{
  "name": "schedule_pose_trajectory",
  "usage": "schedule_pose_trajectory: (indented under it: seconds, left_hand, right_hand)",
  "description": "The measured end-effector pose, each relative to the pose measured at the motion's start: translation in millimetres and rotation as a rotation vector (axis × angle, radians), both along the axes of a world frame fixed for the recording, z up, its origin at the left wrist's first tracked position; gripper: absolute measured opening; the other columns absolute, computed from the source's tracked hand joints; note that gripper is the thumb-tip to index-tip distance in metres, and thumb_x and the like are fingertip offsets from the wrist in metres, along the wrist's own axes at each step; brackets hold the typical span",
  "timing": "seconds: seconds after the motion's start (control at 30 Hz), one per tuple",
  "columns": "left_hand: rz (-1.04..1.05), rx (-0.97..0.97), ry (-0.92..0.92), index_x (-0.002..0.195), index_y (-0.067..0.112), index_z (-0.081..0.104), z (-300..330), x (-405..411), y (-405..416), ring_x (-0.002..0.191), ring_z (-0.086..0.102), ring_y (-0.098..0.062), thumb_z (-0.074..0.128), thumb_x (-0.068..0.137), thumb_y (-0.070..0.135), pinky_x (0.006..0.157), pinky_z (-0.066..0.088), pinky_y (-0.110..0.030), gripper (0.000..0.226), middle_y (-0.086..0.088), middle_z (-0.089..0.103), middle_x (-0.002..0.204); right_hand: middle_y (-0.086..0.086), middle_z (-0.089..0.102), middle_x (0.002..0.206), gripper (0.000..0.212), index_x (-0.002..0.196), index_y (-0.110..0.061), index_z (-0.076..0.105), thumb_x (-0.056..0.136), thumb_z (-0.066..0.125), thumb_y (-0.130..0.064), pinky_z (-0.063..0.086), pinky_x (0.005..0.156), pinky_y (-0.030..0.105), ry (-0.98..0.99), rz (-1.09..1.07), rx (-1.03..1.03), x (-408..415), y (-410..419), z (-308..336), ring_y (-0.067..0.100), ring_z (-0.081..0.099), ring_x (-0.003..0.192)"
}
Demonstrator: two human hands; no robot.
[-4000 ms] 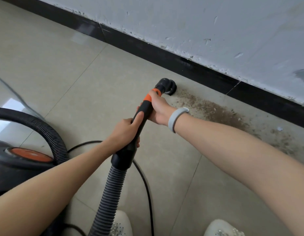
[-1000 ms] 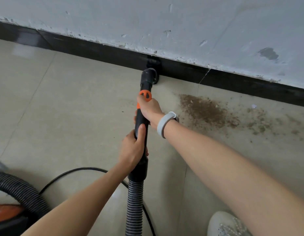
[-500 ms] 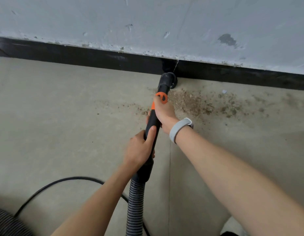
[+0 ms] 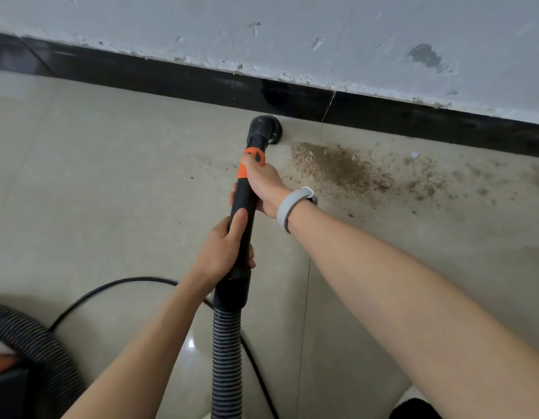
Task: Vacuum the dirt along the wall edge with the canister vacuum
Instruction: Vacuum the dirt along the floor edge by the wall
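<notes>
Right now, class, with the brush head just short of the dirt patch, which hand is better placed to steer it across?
Probably the right hand: it grips the wand nearest the brush head, on the same side as the dirt patch. The left hand holds lower, by the hose, steadying.

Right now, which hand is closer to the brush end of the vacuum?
The right hand, the one with the grey wristband, grips near the brush head. The left hand holds lower down.
</notes>
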State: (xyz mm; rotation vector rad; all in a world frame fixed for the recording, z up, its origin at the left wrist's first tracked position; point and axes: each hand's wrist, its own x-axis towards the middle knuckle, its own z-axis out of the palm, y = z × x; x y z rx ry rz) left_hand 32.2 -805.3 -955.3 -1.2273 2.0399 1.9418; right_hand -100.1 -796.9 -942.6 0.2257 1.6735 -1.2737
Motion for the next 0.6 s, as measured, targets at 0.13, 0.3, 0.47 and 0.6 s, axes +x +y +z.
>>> schedule_pose_trajectory:
  seconds: [0.13,0.3,0.47,0.6]
  left_hand:
    - [0.007,0.000,-0.014,0.098,0.003,0.052,6,15,-1,0.049,0.060,-0.024,0.031,0.099,0.046,0.058,0.051,-0.034,0.047,-0.008,0.060,0.052]
    - [-0.021,0.068,0.006,0.095,0.015,0.052,10,14,6,0.048,0.059,-0.023,0.031,0.098,0.047,0.051,0.051,-0.030,0.039,-0.007,0.059,0.051]
    - [-0.086,0.098,0.018,0.093,0.016,0.053,12,8,11,0.048,0.060,-0.022,0.031,0.097,0.050,0.048,0.051,-0.026,0.041,-0.007,0.060,0.052]
    - [-0.117,0.114,0.029,0.094,0.013,0.052,9,3,14,0.047,0.060,-0.022,0.030,0.097,0.051,0.048,0.049,-0.026,0.044,-0.005,0.059,0.051]
  right_hand:
    - [0.007,0.056,0.067,0.029,0.075,-0.010,0.047,0.093,0.045,-0.032,0.053,0.078,0.041,0.006,0.006,0.009,15,-2,2,0.025,0.056,0.065]
    - [0.009,0.056,0.072,0.029,0.071,-0.011,0.047,0.092,0.045,-0.031,0.053,0.085,0.045,0.065,-0.036,0.050,15,7,1,0.028,0.057,0.072]
    - [0.010,0.057,0.073,0.028,0.075,-0.011,0.046,0.092,0.044,-0.033,0.054,0.082,0.044,0.066,-0.077,0.077,8,17,-1,0.028,0.059,0.070]
    - [0.007,0.055,0.064,0.026,0.076,-0.010,0.046,0.092,0.045,-0.031,0.054,0.077,0.043,0.041,-0.119,0.076,3,25,-2,0.026,0.056,0.061]
